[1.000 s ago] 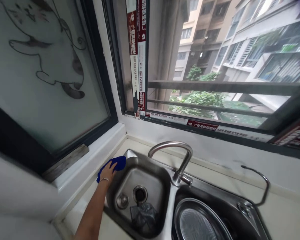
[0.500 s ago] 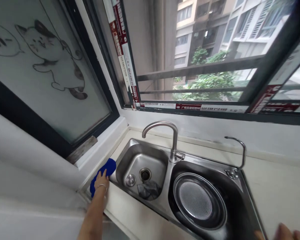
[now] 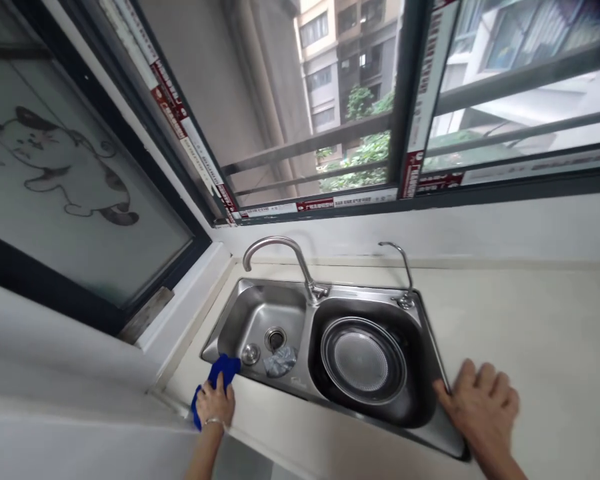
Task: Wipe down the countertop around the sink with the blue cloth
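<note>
My left hand point(image 3: 215, 403) presses a blue cloth point(image 3: 221, 371) onto the near left corner of a steel double sink point(image 3: 260, 303), fingers curled over the cloth. My right hand point(image 3: 481, 404) lies flat with fingers spread on the sink's near right rim and the pale countertop point(image 3: 520, 320). The left basin holds a drain, a round plug and a crumpled grey rag point(image 3: 280, 361). A round metal strainer bowl point(image 3: 363, 360) fills the right basin. A curved tap point(image 3: 285, 257) rises between the basins.
A thin second spout point(image 3: 399, 267) stands at the sink's back right. A frosted pane with a cat drawing point(image 3: 70, 173) lines the left wall. The window point(image 3: 360, 120) behind the sink shows railings, trees and apartment blocks.
My left hand has drawn the blue cloth from the sink's far left corner along the left edge to the near corner. My right hand has come into view and rests on the sink's right rim.
</note>
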